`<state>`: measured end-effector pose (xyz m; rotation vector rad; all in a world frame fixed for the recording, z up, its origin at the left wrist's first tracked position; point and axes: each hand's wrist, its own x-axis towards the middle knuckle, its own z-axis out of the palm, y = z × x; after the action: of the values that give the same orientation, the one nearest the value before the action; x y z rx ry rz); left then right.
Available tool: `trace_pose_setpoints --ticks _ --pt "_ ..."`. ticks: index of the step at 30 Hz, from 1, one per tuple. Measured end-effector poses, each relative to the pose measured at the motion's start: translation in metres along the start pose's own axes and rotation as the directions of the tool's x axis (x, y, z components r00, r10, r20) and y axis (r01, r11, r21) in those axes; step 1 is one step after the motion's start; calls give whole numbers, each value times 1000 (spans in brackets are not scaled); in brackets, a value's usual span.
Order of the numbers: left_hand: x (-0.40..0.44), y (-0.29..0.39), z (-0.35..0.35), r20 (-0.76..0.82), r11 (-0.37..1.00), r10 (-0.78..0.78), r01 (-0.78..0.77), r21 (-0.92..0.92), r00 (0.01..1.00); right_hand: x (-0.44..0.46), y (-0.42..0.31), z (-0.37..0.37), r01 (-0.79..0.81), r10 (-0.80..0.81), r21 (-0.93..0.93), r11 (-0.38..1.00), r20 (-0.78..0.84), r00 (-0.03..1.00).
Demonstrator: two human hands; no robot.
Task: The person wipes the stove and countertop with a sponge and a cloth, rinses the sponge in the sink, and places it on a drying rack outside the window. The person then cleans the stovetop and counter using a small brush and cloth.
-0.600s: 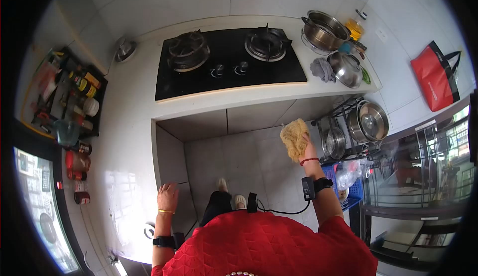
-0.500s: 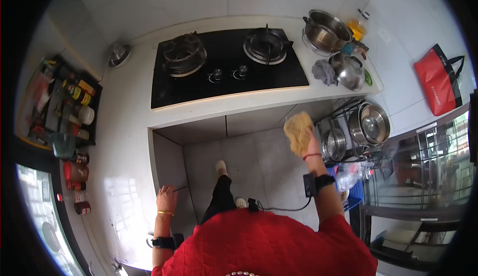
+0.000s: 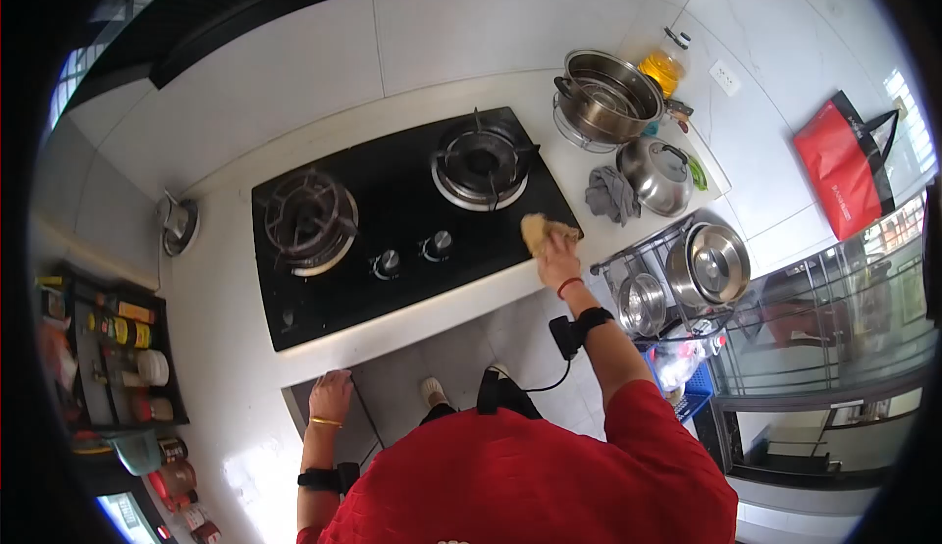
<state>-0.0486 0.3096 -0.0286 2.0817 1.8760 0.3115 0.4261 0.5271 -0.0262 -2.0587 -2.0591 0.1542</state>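
Note:
My right hand [image 3: 559, 259] presses a tan cloth [image 3: 536, 233] onto the front right corner of the black glass gas cooktop [image 3: 392, 220]. The cloth is bunched under its fingers. My left hand [image 3: 331, 397] is beside the front edge of the white counter [image 3: 392, 343], holding nothing, its fingers loosely bent. Two burners with grates sit on the cooktop, the left burner [image 3: 311, 220] and the right burner [image 3: 481, 164]. A pair of control knobs [image 3: 412, 254] stands near its front.
Right of the cooktop are a steel pot [image 3: 610, 107], a grey rag [image 3: 612, 194], a domed lid [image 3: 655, 173] and an oil bottle [image 3: 664, 63]. A rack with steel bowls [image 3: 716, 259] stands below. Spice jars [image 3: 137, 348] line the left side. A red bag [image 3: 839, 166] hangs right.
My right hand has brought the tan cloth from above the floor onto the cooktop's corner. My view has shifted closer to the cooktop and turned. My left hand stays by the counter edge.

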Motion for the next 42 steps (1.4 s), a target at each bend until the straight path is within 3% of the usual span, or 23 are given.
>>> trace_pose_setpoints --ticks 1,5,9,13,15,17,20,21,23,24,30,33,37,39,42 --pt "4 -1 1 22 999 -28 28 27 999 2 4 14 -10 17 -64 998 102 995" --pt "7 -5 14 86 991 -122 116 70 989 45 29 33 59 -41 -219 974 88 995" --pt "23 22 33 106 979 -201 197 49 974 124 58 18 -48 64 -79 996 209 976" --pt "51 83 39 74 987 -157 158 -15 985 180 74 23 79 -52 -107 991 234 971" --pt "64 102 49 82 992 -117 121 -38 990 165 78 27 164 -140 -120 979 189 972" --pt "80 127 43 155 983 -180 185 -19 971 138 87 27 286 -274 -127 950 102 956" --pt "103 136 43 236 949 -315 306 77 919 86 98 7 419 -401 -200 886 128 907" --pt "100 137 48 266 927 -374 355 118 888 86 98 3 452 -430 -170 876 151 890" --pt "95 131 58 170 970 -244 238 54 955 83 103 0 493 -468 -112 863 188 863" --pt "104 144 49 185 957 -290 286 48 939 95 107 4 514 -498 -58 856 171 850" --pt "142 173 30 154 961 -262 272 -46 953 220 84 22 487 -469 -82 870 172 866" --pt "145 180 25 153 956 -274 286 -63 950 251 92 25 551 -563 135 824 74 823" --pt "123 177 29 141 953 -297 303 -20 944 213 92 23 394 -407 127 910 93 909" --pt "100 171 38 127 927 -367 373 -27 922 162 108 13 477 -479 76 875 10 878" --pt "75 163 58 137 910 -403 412 -51 905 115 124 0 422 -435 198 885 22 900"
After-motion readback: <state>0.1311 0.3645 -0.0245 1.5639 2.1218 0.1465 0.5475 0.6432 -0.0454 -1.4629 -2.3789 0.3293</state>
